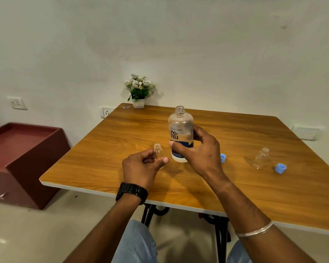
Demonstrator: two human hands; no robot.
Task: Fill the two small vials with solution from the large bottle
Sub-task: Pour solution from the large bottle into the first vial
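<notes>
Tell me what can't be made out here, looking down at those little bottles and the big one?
- Head view: the left hand covers the lower part of the near vial, so any liquid in it is hidden.
- The right hand hides part of the large bottle; its small label print is too small to read.
- One blue cap is half hidden behind that hand.
- The far vial is clear and faint, so its fill cannot be judged.

A clear large bottle [180,130] with a white and dark blue label stands on a warm brown wood-grain desk [112,149]. Two clear vials [157,150] [261,158], two light blue caps [223,158] [280,168]. Beyond the hands, white flowers [139,85] with green leaves in a white pot.
</notes>
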